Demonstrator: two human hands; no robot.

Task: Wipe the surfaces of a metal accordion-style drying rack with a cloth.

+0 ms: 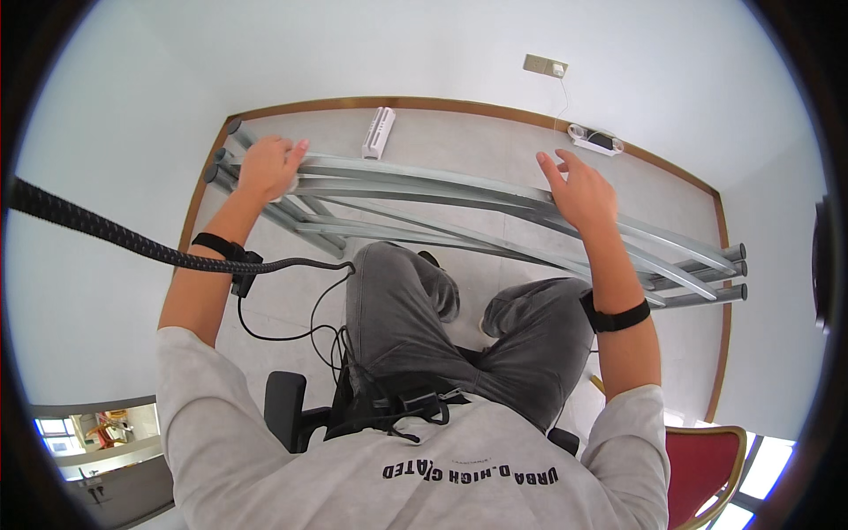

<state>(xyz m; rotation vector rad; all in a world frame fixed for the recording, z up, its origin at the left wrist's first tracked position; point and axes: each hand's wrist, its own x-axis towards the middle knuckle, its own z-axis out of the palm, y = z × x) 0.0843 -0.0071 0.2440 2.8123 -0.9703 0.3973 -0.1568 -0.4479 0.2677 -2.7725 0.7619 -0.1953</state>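
A frame of grey metal tubes [424, 188] with dark end caps lies across the view in front of my knees. My left hand [268, 169] is at the frame's left end, curled over a small whitish thing, perhaps a cloth, that shows under the palm against the tubes. Near the right part of the frame, my right hand [582, 191] rests at the upper tube with its thumb and fingers apart and nothing between them. Black straps circle both forearms.
A white slotted plastic bar [378, 134] and a white device with a cable [595, 140] lie by the wall, below a wall socket [545, 66]. A red chair with a gold edge [703, 474] stands lower right. Black cables run by my left arm; a black armrest [285, 411] is beside me.
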